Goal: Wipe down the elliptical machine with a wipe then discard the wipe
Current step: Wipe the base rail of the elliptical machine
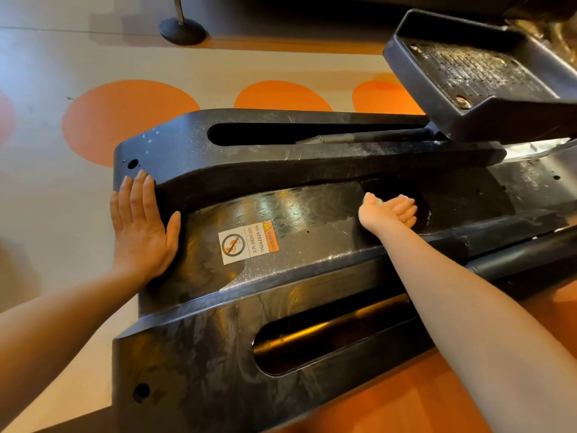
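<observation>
A pale beige smooth floor (pixel 43 157) fills the left side and carries large flat orange circles. The biggest orange circle (pixel 103 120) lies on it at the left; a second orange circle (pixel 281 95) lies to the right of the biggest, and a third orange circle (pixel 384 95) farther right again. Beyond the biggest circle, toward the top edge, a round black flat stand base (pixel 182 31) rests on the floor, with a thin silver metal post (pixel 179 9) rising from its middle. A darker grey floor band (pixel 281 17) runs behind the base.
</observation>
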`<state>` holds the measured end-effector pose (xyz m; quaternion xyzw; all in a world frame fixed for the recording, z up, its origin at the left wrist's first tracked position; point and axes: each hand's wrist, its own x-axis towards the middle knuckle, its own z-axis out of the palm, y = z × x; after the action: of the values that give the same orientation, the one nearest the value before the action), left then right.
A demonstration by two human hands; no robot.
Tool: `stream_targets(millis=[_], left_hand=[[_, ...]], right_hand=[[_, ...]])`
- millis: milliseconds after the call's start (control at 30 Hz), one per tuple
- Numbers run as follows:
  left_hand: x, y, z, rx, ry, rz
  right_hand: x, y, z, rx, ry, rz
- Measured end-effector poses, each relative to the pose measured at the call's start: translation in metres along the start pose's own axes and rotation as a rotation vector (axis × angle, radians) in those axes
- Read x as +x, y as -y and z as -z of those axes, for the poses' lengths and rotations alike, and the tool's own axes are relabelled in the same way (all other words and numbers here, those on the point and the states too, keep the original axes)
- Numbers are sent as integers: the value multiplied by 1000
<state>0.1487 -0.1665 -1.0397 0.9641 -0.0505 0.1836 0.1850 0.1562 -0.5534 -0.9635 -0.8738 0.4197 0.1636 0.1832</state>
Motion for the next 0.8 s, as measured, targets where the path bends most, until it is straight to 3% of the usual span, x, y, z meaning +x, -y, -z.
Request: stream_targets(millis=[133, 267, 367, 567, 800], left_hand=[[0, -1, 1, 1, 1, 1], [0, 0, 1, 4, 12, 0], [0, 1, 2, 11, 20, -2], [-1, 1, 2, 7, 18, -7], [0, -1, 2, 10, 21, 5]], right_hand=[[-17, 13, -13, -109, 40, 303], [-17, 17, -18, -199, 84, 473], [-4, 6, -10, -173, 54, 503], [11, -7, 1, -187, 33, 371], [-22, 7, -15, -306, 96, 609]])
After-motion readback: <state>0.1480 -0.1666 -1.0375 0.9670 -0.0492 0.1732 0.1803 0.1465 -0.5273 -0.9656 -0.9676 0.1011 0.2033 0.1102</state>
